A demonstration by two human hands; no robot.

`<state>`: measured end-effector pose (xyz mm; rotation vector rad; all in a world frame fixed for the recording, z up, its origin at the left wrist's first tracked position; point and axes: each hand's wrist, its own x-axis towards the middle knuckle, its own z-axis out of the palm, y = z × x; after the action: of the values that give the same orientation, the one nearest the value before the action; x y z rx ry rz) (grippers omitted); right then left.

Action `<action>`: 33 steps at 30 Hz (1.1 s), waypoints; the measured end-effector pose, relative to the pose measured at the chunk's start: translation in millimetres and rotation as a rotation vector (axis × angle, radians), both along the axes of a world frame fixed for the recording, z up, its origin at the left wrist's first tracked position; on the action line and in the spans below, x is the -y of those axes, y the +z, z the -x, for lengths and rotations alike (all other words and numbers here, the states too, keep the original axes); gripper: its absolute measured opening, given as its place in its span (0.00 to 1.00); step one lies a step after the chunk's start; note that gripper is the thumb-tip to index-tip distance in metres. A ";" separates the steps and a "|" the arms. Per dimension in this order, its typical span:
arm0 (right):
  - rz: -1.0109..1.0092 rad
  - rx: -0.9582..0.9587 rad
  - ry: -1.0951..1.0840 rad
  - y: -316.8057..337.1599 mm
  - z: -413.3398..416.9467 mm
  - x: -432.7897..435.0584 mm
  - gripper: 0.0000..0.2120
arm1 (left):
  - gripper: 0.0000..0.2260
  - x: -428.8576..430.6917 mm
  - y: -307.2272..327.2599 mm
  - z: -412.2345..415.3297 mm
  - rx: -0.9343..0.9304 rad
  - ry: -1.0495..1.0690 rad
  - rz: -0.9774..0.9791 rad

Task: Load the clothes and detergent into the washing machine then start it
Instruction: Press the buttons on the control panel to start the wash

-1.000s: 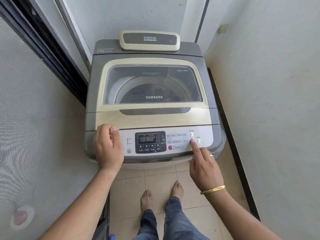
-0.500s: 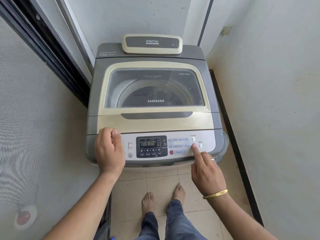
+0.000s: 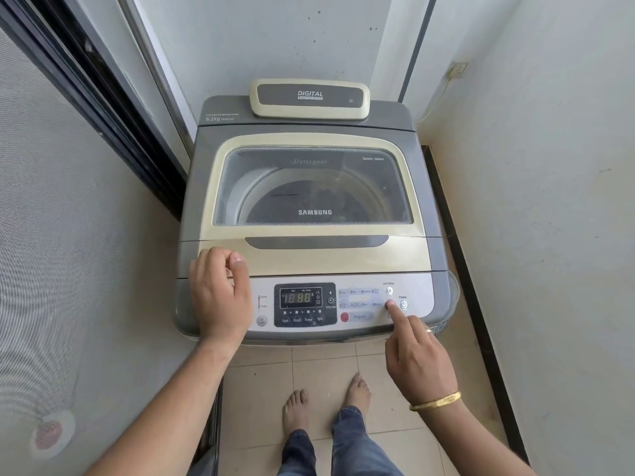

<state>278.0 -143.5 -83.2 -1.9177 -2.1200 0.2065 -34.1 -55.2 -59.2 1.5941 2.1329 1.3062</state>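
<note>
A grey and cream top-load washing machine (image 3: 309,125) stands in front of me with its glass lid (image 3: 312,187) down. Through the glass the drum looks dark; I cannot make out the clothes. The control panel (image 3: 364,297) has its display (image 3: 299,297) lit with digits. My left hand (image 3: 220,293) rests loosely curled on the panel's left end, holding nothing. My right hand (image 3: 415,359) has its fingers folded and the index finger stretched out, its tip on a red button (image 3: 390,303) just left of the power button (image 3: 403,305).
The machine fills a narrow nook: a mesh screen and dark door frame (image 3: 113,132) on the left, a white wall (image 3: 549,201) on the right, a wall socket (image 3: 457,70) high up. My bare feet (image 3: 326,400) stand on beige tiles close to the machine's front.
The view has tilted so the machine sits lower in frame. My right fingertip stays at the same button beside the power button. The left hand has barely shifted.
</note>
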 end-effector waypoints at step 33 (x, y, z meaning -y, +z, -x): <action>-0.060 -0.038 0.047 -6.1 -22.8 -17.5 0.14 | 0.05 -40.8 -6.3 8.0 -0.159 0.006 0.054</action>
<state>300.8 -126.1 -89.3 -1.8173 -2.1238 0.1857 -42.1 -14.4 -65.5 1.7238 2.2439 1.1486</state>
